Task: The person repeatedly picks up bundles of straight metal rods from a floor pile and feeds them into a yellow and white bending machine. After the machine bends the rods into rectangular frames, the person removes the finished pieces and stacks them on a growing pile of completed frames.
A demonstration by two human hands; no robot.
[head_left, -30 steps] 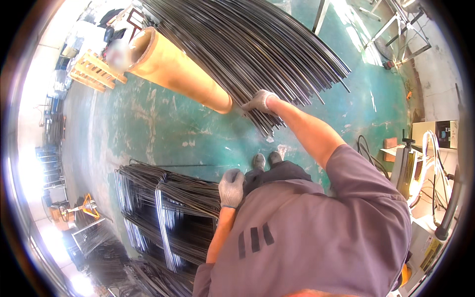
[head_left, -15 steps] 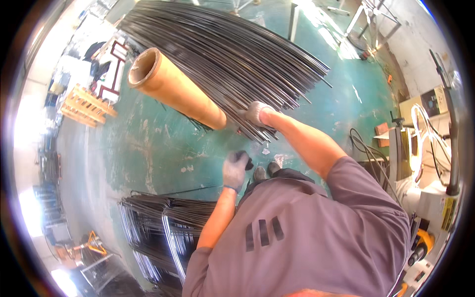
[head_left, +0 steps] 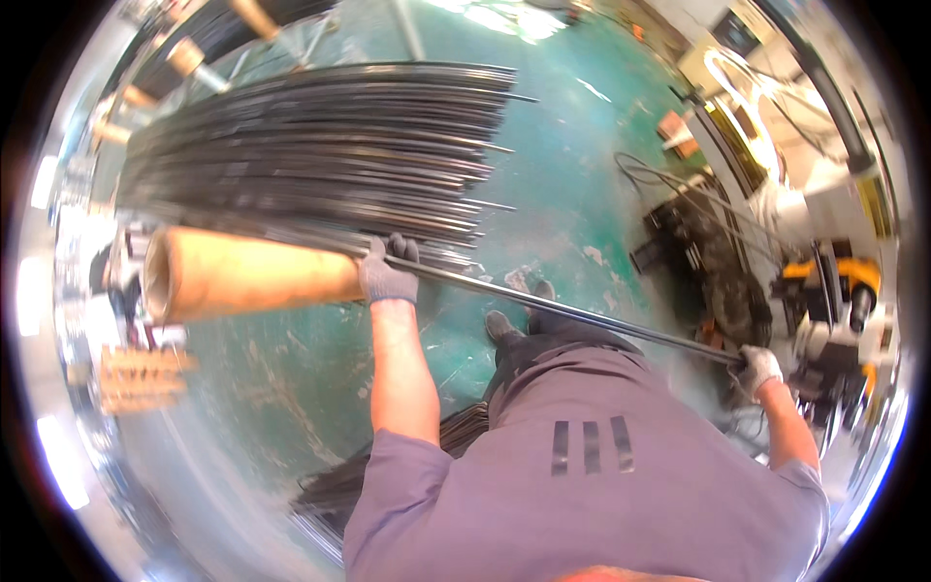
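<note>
A long, thin grey metal rod (head_left: 543,305) slants across the front of my body, its right end lower in the picture. My left hand (head_left: 390,276), in a grey glove, is closed around it beside the near end of a large tan tube (head_left: 257,276). Over on the far right, my gloved right hand (head_left: 759,372) grips the rod close to its end. Beyond my left hand lies a wide stack of dark metal rods (head_left: 320,160) with uneven right ends. The far left length of the held rod blends into the stack and cannot be followed.
On the right stand a dark machine (head_left: 684,242), looped cables (head_left: 630,170) and a yellow-and-black power tool (head_left: 853,281). A dark bundle of metal bars (head_left: 339,485) lies low at left, by my elbow. A wooden pallet (head_left: 145,378) sits farther left on the green floor (head_left: 262,388).
My right hand has gone from the stack's ends to the far right, drawing a rod along. My left hand has risen from near my waist onto that rod. The view has turned.
</note>
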